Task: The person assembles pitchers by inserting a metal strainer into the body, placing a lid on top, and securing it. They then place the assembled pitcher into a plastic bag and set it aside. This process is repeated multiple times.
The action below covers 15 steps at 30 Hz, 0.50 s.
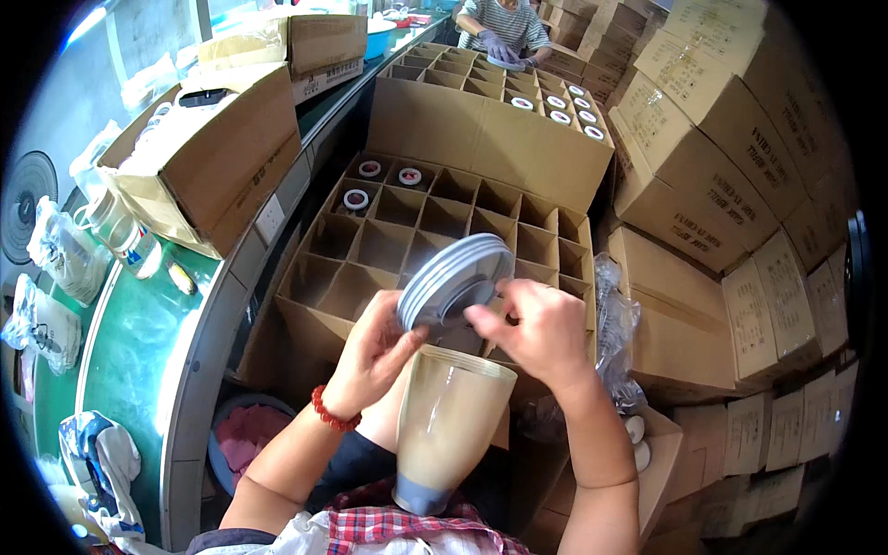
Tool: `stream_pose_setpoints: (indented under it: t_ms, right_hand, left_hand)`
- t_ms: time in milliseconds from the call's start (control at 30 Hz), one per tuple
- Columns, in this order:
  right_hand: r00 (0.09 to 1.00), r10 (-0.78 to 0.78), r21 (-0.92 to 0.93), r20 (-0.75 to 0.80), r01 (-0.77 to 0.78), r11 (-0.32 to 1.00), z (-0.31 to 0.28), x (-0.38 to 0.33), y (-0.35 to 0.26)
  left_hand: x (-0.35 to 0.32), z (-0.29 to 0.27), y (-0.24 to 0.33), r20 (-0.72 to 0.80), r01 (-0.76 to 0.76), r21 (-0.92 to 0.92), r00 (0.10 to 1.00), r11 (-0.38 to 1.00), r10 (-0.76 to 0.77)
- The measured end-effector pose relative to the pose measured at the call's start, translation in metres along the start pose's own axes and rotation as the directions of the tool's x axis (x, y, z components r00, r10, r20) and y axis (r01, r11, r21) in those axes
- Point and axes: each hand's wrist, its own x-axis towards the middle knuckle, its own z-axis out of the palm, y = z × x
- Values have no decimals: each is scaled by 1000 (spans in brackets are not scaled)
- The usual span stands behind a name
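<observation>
My left hand (370, 347), with a red bead bracelet at the wrist, grips a ridged, round grey lid-like piece (439, 268) by its left edge. The piece is tilted, its underside with a raised central ring turned toward me. By its right edge, my right hand (548, 331) has the thumb stretched toward the ring and the other fingers bent; nothing shows between them. Below both hands, a translucent tapered container (453, 412) stands on my lap, wide rim up, with its narrow blue-grey end down. In front lies a divided carton (398, 239), holding several white-topped items in its far-left cells.
Farther off, a person in grey gloves (499, 48) works at another divided carton (490, 139). Stacked cartons (708, 157) line the right. At left, a green-topped bench (139, 370) holds boxes and plastic bags. A basin (222, 453) with pink cloth stands below it.
</observation>
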Motion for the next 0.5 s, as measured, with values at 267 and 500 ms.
stream_pose_setpoints:
  t_ms: [267,500]
  right_hand:
    - [947,251,924,201,-268,273,60,-71,62]
    - [960,235,986,154,-163,20,100,-129,67]
  left_hand:
    - [20,-10,-68,230,175,-202,965,964,-127]
    - [2,2,-85,301,182,-163,945,970,-127]
